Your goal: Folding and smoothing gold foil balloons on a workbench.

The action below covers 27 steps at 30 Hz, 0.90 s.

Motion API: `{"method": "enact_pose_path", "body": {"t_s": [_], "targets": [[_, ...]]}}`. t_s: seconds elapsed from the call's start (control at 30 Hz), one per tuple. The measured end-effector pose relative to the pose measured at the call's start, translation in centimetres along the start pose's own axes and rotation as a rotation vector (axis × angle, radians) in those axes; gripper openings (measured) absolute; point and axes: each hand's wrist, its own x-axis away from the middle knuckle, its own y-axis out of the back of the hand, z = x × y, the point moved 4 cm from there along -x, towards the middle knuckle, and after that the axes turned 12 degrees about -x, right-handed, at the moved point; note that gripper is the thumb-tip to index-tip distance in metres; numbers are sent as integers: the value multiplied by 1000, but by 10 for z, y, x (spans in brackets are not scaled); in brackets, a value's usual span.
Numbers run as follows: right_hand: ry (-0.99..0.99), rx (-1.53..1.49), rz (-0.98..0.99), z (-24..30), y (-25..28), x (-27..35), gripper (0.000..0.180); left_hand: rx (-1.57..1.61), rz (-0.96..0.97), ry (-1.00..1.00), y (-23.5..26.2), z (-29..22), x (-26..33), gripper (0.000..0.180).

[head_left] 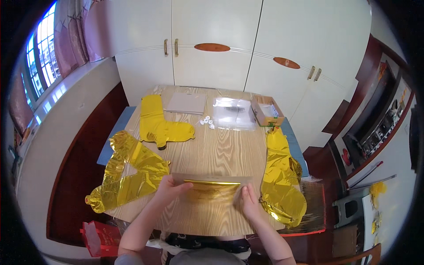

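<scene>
Near the table's front edge I hold a flat packet of shiny gold foil (213,187) between both hands. A greyish band runs along its far edge and a bright gold strip just below. My left hand (172,187) grips the left side, thumb on top and fingers mostly hidden. On the right side, my right hand (250,202) has its fingers closed at the edge. Left of my left hand lies a flat, triangular gold foil balloon (134,183) with an opening in its middle. A long, crumpled gold foil balloon (282,185) rests right of my right hand.
Farther back are an L-shaped gold foil balloon (152,126), a grey flat pad (186,103), several small white pieces (206,120), clear plastic sheets (234,114) and an open cardboard box (268,115). White cupboards (212,26) stand behind the wooden table (216,150). A red bag (101,238) is at lower left.
</scene>
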Motion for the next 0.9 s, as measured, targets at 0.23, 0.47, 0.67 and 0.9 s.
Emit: {"method": "enact_pose_path", "body": {"t_s": [0.23,0.47,0.67,0.9], "targets": [[-185,-277,72,41,10,-11,35,346,-126,110,-8,-2,8,16],[84,-314,67,50,7,-7,29,172,-57,-63,-12,-9,11,20],[206,-126,239,60,-1,6,39,291,71,-247,-13,-22,23,30],[148,-167,232,51,-4,13,34,116,-51,-79,-16,-12,26,26]]}}
